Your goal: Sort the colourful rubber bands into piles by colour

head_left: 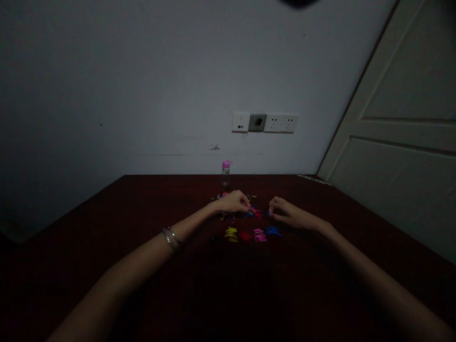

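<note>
A mixed pile of small, thin coloured pieces [254, 212] lies on the dark red table; their exact kind is too small to tell. My left hand [234, 202], with bracelets at the wrist, covers part of this pile, its fingers bent down and pressed together. What they pinch, if anything, is hidden. To the right, my right hand [285, 212] is closed at the fingertips around a small blue piece [267, 213]. Nearer to me, pieces lie sorted by colour: a yellow group [231, 234], a red group [245, 236], a pink group [260, 234] and a blue group [273, 231].
Behind the pile stands a clear bottle with a pink lid [225, 173]. The table [171, 194] meets a pale wall carrying a row of sockets and a switch [264, 123]. A panelled door [399, 142] rises along the right side. The light is dim.
</note>
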Tool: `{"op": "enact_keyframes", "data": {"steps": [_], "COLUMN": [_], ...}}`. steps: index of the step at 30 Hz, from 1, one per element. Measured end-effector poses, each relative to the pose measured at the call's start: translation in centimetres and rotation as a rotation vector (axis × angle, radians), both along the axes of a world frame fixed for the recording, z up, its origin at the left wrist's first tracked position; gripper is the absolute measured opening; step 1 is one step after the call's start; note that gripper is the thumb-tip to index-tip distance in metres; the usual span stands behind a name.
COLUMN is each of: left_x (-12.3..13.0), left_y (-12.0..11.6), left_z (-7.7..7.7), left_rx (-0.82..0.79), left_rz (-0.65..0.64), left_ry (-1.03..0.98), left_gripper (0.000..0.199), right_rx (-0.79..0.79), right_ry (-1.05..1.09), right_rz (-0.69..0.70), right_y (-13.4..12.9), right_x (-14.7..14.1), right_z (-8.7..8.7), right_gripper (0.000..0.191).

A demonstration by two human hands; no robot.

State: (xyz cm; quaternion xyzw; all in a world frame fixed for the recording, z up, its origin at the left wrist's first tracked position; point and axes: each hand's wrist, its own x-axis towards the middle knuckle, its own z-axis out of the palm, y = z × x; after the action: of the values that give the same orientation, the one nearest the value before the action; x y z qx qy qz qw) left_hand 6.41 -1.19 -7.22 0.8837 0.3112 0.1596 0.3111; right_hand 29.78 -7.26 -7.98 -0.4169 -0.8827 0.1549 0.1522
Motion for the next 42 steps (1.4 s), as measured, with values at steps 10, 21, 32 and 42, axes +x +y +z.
{"op": "enact_keyframes", "data": {"steps": [10, 21, 32, 42], "left_x": [6.2, 3.3, -8.0, -10.4], "left_y": [-2.3, -1.3, -0.4, -1.4], "left_z": [-2.0, -1.4, -0.8, -2.9], "left_rx": [0.052, -0.014, 0.085, 0.166], "left_rz": [-0.134, -0.038, 0.102, 0.182], "left_ry": [0.126, -0.028, 0.185, 0.235], "left_gripper": [0.019, 0.024, 0.020, 0.018], "right_rx": [-0.123, -0.085, 0.053, 0.204], "right_ry": [0.002, 0.020, -0.109, -0.262], "right_rz": [-0.059, -0.121, 0.029, 0.054], "right_y": [-1.6, -1.0, 0.1, 1.0], "right_x": [2.1, 2.3, -5.1, -10.7], "right_z": [-2.0, -0.5, -0.3, -1.3], "right_gripper": [0.014, 0.019, 0.017, 0.024]}}
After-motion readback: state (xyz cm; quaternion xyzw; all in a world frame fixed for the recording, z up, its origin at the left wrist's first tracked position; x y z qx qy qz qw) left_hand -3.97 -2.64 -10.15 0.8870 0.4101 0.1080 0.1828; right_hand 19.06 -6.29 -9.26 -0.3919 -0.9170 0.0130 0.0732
